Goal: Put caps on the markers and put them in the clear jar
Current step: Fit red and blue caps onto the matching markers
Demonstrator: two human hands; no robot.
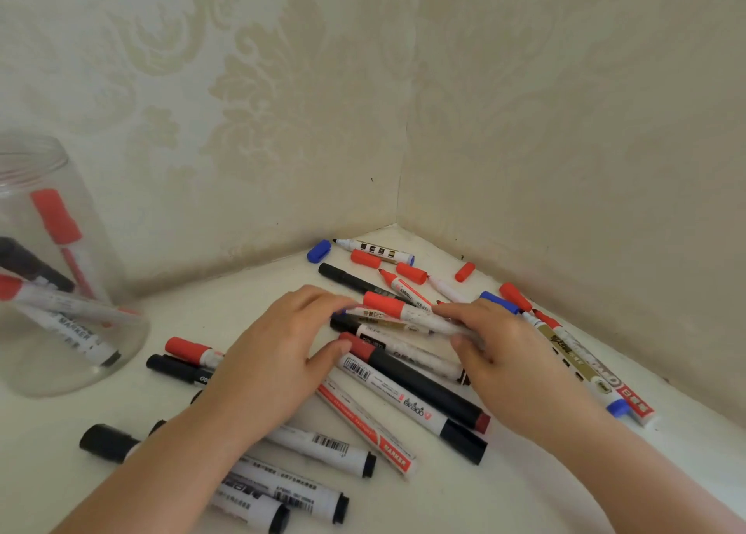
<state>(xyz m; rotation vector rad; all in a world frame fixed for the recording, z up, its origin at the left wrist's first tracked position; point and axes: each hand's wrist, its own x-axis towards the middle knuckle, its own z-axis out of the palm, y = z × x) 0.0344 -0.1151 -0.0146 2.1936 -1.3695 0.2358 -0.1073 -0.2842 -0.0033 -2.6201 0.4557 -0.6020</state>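
Between the two hands, a white marker with a red cap (407, 313) lies over the pile of markers (403, 376). The left hand (278, 364) has its fingertips curled at the cap end, and the right hand (512, 356) pinches the other end of the body with thumb and fingers. It seems lifted a little, but I cannot tell for sure. Beyond the hands, near the wall corner, lie loose red caps (411, 272) and a blue cap (319, 251). Far to the left of the left hand stands the clear jar (24, 372) with some capped markers inside.
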